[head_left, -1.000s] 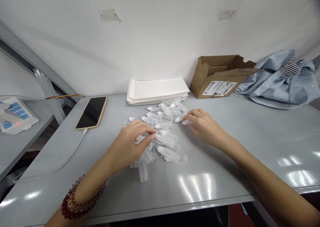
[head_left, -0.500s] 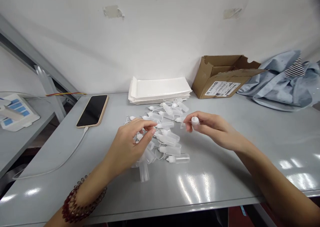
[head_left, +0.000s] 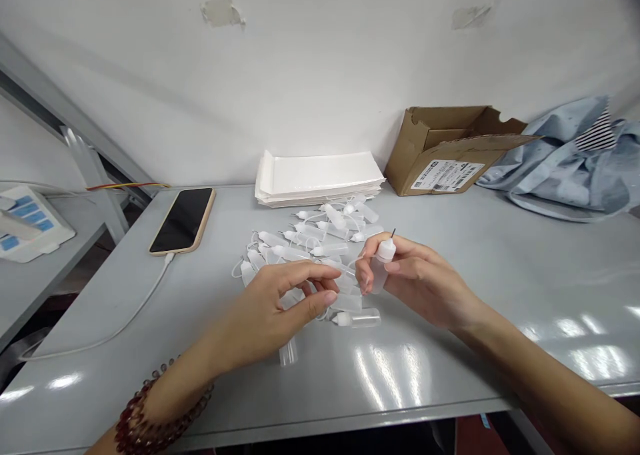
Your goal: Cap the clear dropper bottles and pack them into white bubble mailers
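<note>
Carton label, apparently barcoded; right hand holds needle-tipped bottle.

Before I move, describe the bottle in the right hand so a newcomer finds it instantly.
On the gray table, find the pile of bottles. At its right edge, the right hand holds the bottle, translucent with a white cap. Unlike visible neighbours lying down, it is roughly upright, thin dark tip up.

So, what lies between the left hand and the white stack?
Loose translucent bottles with white tops lie between the left hand and the white stack, as the head view shows.
</note>
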{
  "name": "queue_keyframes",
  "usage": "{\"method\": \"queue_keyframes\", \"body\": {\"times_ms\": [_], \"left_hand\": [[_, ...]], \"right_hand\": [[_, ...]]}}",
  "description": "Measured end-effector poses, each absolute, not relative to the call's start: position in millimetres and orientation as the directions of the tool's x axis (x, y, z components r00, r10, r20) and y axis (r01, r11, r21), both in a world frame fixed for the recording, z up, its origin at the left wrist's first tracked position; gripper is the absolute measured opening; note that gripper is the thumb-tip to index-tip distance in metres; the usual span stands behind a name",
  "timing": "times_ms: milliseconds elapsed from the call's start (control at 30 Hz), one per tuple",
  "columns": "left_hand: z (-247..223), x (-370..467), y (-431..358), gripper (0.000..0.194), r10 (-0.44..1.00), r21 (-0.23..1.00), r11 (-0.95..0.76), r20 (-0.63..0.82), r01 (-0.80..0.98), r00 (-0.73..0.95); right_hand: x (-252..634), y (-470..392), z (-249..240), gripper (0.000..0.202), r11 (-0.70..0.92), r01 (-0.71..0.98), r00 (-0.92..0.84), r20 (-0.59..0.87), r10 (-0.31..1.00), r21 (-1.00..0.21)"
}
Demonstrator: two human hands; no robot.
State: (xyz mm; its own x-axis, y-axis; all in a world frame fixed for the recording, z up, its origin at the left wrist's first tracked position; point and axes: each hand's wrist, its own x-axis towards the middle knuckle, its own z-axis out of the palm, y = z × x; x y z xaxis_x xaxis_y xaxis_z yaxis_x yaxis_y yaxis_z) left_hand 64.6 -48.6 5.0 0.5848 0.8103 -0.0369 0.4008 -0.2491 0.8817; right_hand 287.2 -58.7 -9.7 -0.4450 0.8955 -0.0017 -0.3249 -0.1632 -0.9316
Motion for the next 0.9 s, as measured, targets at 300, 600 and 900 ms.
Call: {"method": "queue_keyframes", "body": {"times_ms": [300, 600, 900], "left_hand": [[6.5, 66.0, -46.1, 0.014, 0.826, 0.920, -0.178, -0.053, 0.349, 0.561], [10.5, 61.0, -40.5, 0.009, 0.944, 0.940, -0.099, -0.015, 0.327, 0.329], [9.0, 60.3, -42.9, 0.010, 0.947, 0.929, -0.173, 0.066, 0.326, 0.313]], "right_hand": [[276.4, -66.1, -15.6, 0.011, -0.227, -0.352, -0.514, -0.015, 0.858, -0.908], [279.0, -63.2, -18.7, 0.016, -0.136, -0.149, -0.488, -0.047, 0.872, -0.979], [276.1, -66.6, -12.2, 0.017, -0.165, -0.050, -0.556, -0.110, 0.824, -0.985]]}}
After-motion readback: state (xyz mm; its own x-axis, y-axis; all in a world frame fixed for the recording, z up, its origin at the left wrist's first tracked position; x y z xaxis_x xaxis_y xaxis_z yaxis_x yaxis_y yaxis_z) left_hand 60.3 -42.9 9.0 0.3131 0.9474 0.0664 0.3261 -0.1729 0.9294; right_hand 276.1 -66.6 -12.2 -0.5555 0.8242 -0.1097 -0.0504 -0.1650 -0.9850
